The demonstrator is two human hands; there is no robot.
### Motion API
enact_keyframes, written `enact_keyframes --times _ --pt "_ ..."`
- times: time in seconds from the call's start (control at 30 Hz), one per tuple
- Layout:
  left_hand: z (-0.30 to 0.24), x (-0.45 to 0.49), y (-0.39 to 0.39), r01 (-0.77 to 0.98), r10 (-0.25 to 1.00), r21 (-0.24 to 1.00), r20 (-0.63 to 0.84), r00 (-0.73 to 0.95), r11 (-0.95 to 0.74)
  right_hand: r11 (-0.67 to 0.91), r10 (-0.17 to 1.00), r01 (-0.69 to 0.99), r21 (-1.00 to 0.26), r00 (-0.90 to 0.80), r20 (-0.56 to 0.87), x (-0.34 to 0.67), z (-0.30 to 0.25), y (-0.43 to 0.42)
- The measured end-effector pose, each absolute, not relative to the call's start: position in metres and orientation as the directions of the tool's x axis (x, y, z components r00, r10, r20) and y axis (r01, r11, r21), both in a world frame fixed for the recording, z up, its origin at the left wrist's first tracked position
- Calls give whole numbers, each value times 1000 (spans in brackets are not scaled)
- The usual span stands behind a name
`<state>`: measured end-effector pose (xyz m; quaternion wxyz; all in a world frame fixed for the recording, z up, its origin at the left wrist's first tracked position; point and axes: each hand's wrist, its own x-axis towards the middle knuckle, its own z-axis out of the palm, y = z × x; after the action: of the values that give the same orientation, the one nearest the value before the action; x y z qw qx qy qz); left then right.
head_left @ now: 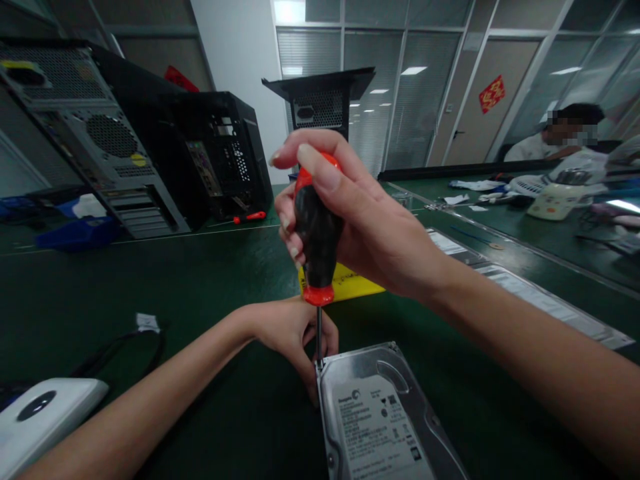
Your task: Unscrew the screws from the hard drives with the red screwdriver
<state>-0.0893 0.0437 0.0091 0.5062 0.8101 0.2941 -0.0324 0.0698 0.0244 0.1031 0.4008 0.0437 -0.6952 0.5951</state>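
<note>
Firmly, right hand grasps screwdriver at centre frame, shaft near upright, tip at upper-left corner of hard drive. Drive lies lower centre, below grip, long axis running toward bottom edge. Left hand nearer drive, fingers around that corner; whether they pinch it, cannot tell.

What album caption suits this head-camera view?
Right hand holding a red-and-black screwdriver upright at one corner of a hard drive, left hand alongside.

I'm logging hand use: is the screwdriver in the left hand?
No, the right hand grips the red-and-black screwdriver, while the left hand is at the hard drive's edge.
</note>
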Motion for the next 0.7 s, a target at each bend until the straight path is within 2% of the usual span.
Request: enact_keyframes --times 0.13,0.33,0.5,0.7 --pt "9 -89 44 500 445 804 -339 829 -320 216 352 -583 -783 -702 620 71 102 28" --pt "10 -88 44 520 448 797 -360 818 -308 218 357 -510 -832 -752 554 77 107 28" --pt "12 -87 43 540 463 776 -367 807 -326 198 389 -526 -827 -732 559 78 110 26" --pt "10 -86 42 509 465 816 -351 812 -273 145 351 -571 -808 -734 582 73 107 23"
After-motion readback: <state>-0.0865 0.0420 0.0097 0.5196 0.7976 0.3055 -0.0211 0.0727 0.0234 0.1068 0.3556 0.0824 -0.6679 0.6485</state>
